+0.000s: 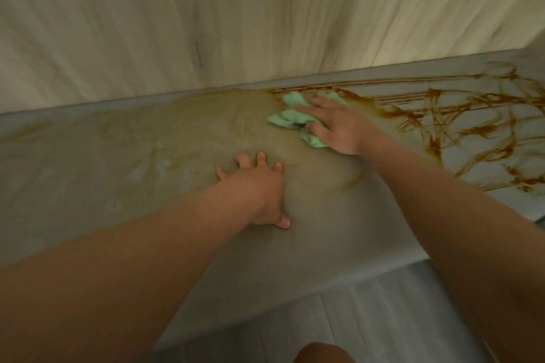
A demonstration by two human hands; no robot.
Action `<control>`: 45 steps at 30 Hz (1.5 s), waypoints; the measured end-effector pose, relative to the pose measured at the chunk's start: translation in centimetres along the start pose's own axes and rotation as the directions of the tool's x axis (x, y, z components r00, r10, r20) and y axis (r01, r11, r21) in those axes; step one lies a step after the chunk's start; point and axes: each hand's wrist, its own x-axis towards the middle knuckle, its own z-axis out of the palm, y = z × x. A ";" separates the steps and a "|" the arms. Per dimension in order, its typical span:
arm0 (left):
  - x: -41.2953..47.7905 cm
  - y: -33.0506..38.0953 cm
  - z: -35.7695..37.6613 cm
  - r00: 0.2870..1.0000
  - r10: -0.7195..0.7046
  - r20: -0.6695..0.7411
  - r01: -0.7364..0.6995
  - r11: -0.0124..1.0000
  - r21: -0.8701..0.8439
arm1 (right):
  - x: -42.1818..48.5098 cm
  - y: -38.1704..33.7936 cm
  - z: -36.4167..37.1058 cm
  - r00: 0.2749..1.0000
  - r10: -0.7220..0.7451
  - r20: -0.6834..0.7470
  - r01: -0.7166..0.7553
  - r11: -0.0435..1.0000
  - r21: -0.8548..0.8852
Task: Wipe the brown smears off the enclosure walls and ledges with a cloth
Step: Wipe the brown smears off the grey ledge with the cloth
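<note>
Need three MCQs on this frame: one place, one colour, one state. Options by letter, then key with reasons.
1. The dark brown smears lie on which side of the cloth? A: its left. B: its right. C: none remain.
2. Cloth colour? A: green. B: blue. C: white.
3. The left hand? A: grips the cloth. B: rests spread on the ledge, holding nothing. C: makes a fist.
Key: 1 B, the streaks run right of it. 2 A, pale green shows under the right hand. 3 B, fingers splayed flat on the surface.

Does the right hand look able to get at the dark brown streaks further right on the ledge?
Probably yes: the brown streaks start right beside the cloth under the right hand; nothing lies between.
</note>
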 end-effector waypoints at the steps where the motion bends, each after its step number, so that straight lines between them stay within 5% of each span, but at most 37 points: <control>1: 0.1 -0.1 0.0 1.000 0.002 -0.004 -0.002 1.000 -0.009 | 0.2 1.8 -0.5 0.993 0.113 -0.046 -0.113 0.994 -0.002; 5: 0.4 -0.2 0.5 1.000 0.004 -0.010 -0.004 0.999 -0.044 | 4.0 4.6 -0.7 0.793 0.593 -0.139 -0.591 0.804 0.063; 9: 0.5 -0.3 0.6 1.000 0.016 -0.001 -0.017 0.998 -0.055 | 8.7 -0.6 -0.3 0.587 0.808 -0.047 -0.786 0.583 0.207; 11: 0.5 -0.4 0.7 1.000 0.020 -0.002 -0.020 0.998 -0.055 | 10.7 -4.0 -0.1 0.605 0.797 -0.002 -0.777 0.590 0.221; 14: 0.4 -0.4 0.8 1.000 0.018 -0.007 -0.019 0.998 -0.055 | 12.1 -8.8 0.3 0.755 0.653 0.056 -0.652 0.740 0.169; 17: 0.1 -0.4 0.8 0.999 0.026 -0.025 -0.028 0.998 -0.059 | 11.2 -11.3 0.6 0.965 0.247 0.093 -0.254 0.965 0.070; 19: 0.0 -0.5 0.8 0.999 0.029 -0.037 -0.031 0.998 -0.057 | 9.3 -10.3 0.8 0.995 -0.063 0.071 0.057 0.994 0.092; 21: -0.1 -0.5 0.7 0.999 0.030 -0.044 -0.032 0.998 -0.053 | 7.3 -7.6 0.5 0.980 -0.183 0.075 0.175 0.979 0.102; 27: -0.1 -0.4 0.7 0.999 0.011 -0.033 -0.013 0.999 -0.050 | 2.7 -0.8 -0.3 0.953 0.303 0.019 -0.303 0.953 -0.011; 34: -0.7 -0.5 1.0 0.996 0.028 -0.084 -0.032 0.999 -0.040 | -5.9 -5.5 2.3 0.995 0.002 0.099 -0.001 1.000 -0.010; 42: -0.1 1.3 -0.9 1.000 0.012 -0.008 -0.010 0.980 0.197 | -18.5 -1.7 2.8 0.994 -0.084 0.066 0.089 0.994 -0.067; 45: -1.6 3.8 -3.7 0.997 0.063 0.053 -0.075 0.964 0.256 | -21.6 0.6 2.4 0.999 0.002 0.053 0.002 0.996 -0.093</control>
